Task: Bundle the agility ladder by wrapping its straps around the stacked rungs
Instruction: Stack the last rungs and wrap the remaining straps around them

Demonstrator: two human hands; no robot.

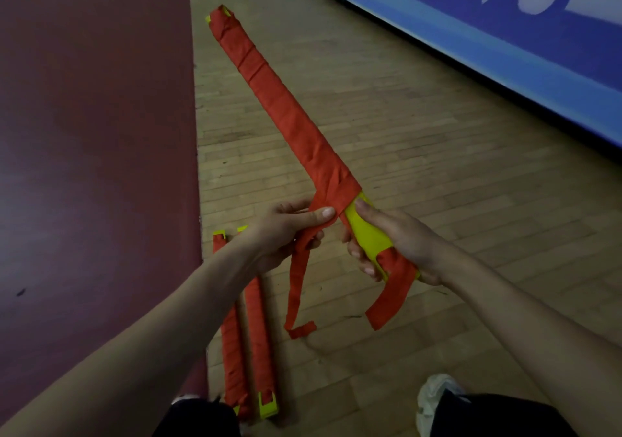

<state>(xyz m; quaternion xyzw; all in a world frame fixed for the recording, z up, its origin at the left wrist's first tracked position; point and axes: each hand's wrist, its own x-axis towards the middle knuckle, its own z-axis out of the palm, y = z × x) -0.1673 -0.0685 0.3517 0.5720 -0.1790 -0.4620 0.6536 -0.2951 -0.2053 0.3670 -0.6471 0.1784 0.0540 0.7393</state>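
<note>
Plainly, the left hand pinches the red strap just left of the bare yellow rungs, which the right hand grips. From those fingers the ladder bundle points away up-left. The next turn likely crosses toward the right hand. 2 wrapped bundles lie on the floor.

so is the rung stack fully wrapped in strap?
No: bare yellow rungs show at the right hand, and the left hand holds loose strap.
</note>
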